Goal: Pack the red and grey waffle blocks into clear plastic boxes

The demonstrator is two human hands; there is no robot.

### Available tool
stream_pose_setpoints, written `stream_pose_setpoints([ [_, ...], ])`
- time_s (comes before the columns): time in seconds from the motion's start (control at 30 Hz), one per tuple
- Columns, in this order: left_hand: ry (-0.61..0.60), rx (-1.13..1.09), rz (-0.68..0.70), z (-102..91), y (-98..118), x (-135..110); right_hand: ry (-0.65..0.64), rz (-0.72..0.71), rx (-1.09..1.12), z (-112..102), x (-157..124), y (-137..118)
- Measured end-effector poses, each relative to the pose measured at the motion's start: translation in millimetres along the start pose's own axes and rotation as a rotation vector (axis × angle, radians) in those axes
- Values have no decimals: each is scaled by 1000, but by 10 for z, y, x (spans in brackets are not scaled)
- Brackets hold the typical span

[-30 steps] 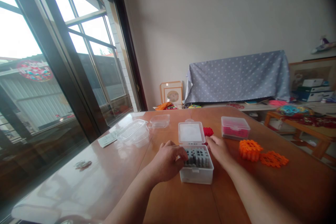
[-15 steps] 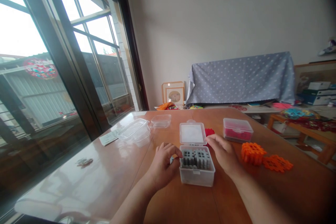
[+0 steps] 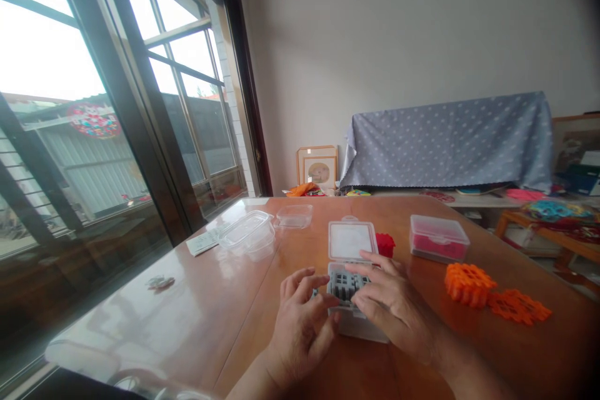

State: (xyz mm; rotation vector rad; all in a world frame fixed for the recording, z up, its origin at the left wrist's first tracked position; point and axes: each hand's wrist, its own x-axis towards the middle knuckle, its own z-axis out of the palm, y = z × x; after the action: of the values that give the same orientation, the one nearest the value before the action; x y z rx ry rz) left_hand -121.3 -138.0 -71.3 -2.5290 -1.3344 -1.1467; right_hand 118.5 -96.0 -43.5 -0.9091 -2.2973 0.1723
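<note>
A clear plastic box [image 3: 363, 329] stands on the table with its hinged lid [image 3: 351, 241] tipped back. Grey plastic interlocking pieces [image 3: 344, 280] with square holes are packed upright inside. My left hand [image 3: 304, 319] is at the box's left side, fingers curled, with a bit of grey plastic [image 3: 315, 292] showing between them; most of that piece is hidden. Over the box's right side lies my right hand [image 3: 398, 303], fingers spread and touching the grey pieces. It covers part of them and the box's right wall.
Behind the box lie red pieces [image 3: 385, 244]. To the right are a closed box of pink pieces [image 3: 438, 239], an orange stack [image 3: 469, 285] and loose orange pieces [image 3: 519, 307]. Clear containers [image 3: 247, 234], a paper [image 3: 204, 242] and a small wrapped item [image 3: 160, 283] are at left.
My right hand has moved left and down from beside the lid onto the grey pieces. My left hand has stayed by the box's left side, turning slightly. The camera view has shifted a little.
</note>
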Motion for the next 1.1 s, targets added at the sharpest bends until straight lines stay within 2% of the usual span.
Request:
stream_pose_setpoints([
  [0.33, -35, -32, -5, -3, -43, 0, -1, -27, 50, 149, -6, 96],
  [0.53, -37, -92, -10, 19, -51, 2, 67, 62, 87, 101, -6, 39],
  [0.83, -33, -106, -14, 28, -46, 17, 12, 117, 13, 186, -13, 14],
  [1.1, -39, -69, -31, 75, -65, 5, -5, 106, 10, 238, -17, -13],
])
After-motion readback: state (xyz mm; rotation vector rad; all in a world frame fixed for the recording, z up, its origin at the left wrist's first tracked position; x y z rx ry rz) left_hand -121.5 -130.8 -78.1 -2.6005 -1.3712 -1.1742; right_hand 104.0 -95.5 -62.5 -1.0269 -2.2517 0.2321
